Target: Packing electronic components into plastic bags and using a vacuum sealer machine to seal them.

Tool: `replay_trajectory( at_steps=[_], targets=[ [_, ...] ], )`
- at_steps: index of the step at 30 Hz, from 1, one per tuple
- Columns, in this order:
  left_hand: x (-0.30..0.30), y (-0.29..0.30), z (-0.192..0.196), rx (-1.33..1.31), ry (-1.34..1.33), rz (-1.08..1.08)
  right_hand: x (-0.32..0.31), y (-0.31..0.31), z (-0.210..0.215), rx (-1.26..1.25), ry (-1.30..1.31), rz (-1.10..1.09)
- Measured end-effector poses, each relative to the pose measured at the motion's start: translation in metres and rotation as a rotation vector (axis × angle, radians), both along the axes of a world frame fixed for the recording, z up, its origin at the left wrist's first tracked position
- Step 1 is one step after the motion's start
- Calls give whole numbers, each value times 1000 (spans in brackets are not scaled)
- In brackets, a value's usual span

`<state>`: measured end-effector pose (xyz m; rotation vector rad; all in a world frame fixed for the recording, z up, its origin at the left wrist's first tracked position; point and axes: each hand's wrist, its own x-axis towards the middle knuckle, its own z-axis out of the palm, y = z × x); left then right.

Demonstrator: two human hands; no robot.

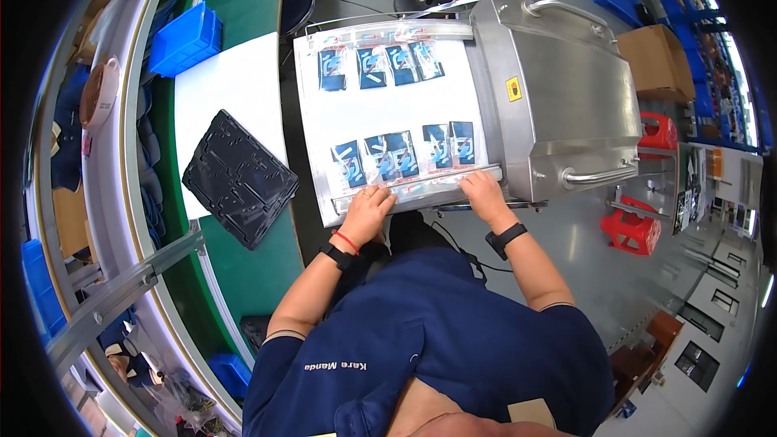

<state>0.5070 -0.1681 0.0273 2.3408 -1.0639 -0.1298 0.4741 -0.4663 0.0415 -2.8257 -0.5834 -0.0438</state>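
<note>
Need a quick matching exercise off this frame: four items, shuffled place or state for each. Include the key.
Things
1. Packets
2. Right hand
3. Large black tray
4. Red stools

Places or states
A. Askew, overlapping the white sheet
B. In the right part of the view
C. In two rows on the white bed
D. At the metal bar, near the steel cover

Pairs: 1-C, 2-D, 3-A, 4-B

A: what kinda place are you remoted into?
B: factory floor or workshop, I'd say; I've got a big steel machine (571, 105), green workbench (243, 0), blue bin (186, 40), red stools (630, 229)
</note>
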Motion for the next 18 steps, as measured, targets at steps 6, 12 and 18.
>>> replay_trajectory(
  at_steps=[6, 12, 18],
  targets=[
    [1, -2, -10, -31, -40, -1, -3, -6, -7, -13, -74, -10],
    [5, -1, -11, -77, -11, 12, 33, 6, 35, -198, 263, -40],
    [10, -3, 1, -107, 93, 46, 203, 33, 52, 171, -5, -169]
  ],
)
